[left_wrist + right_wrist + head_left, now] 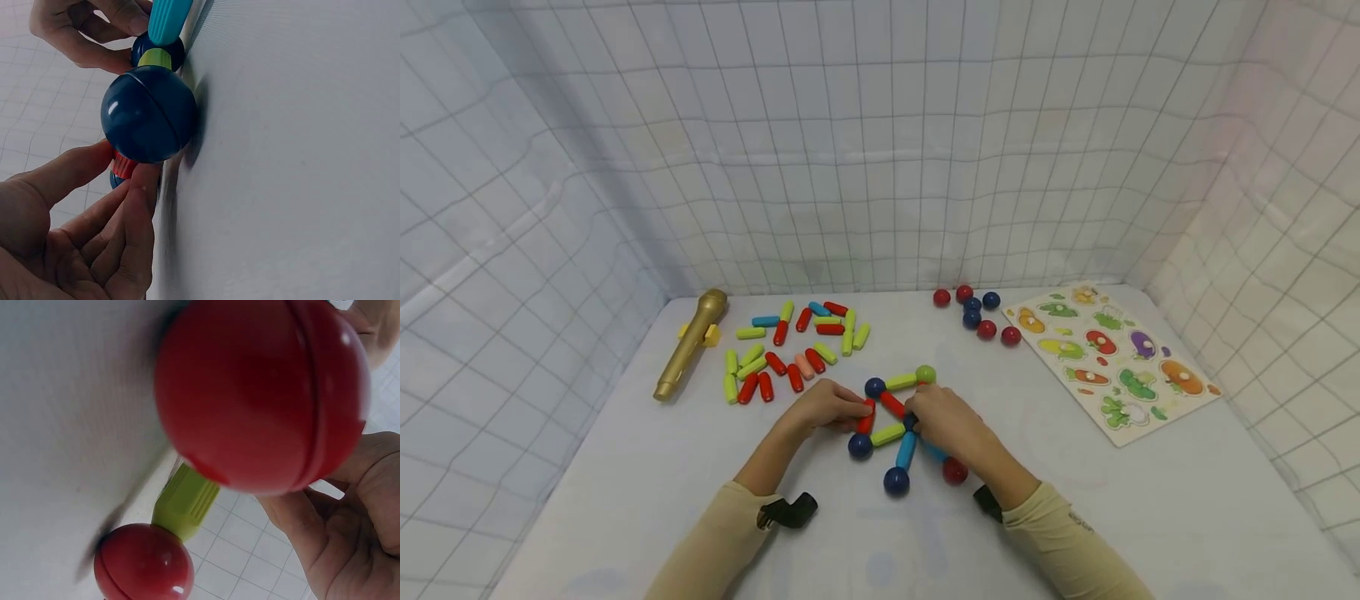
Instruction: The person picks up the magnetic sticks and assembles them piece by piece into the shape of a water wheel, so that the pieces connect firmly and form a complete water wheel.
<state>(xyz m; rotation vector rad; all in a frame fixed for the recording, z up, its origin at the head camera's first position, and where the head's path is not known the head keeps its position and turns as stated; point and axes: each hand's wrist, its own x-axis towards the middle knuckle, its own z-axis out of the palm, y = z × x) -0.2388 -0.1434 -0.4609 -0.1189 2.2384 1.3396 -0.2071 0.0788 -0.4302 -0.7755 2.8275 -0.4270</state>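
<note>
A flat figure of coloured rods and balls lies on the table in front of me. My left hand pinches a red rod that joins two dark blue balls, the nearer ball filling much of the left wrist view. At the figure's middle, my right hand grips another dark blue ball, partly hidden by its fingers. From there run a red rod, a lime rod and a blue rod. A red ball looms close in the right wrist view.
Loose red, lime and blue rods lie at the back left, beside a gold toy microphone. Several red and blue balls sit at the back right, by a vegetable puzzle board. Draped grid-patterned cloth surrounds the table.
</note>
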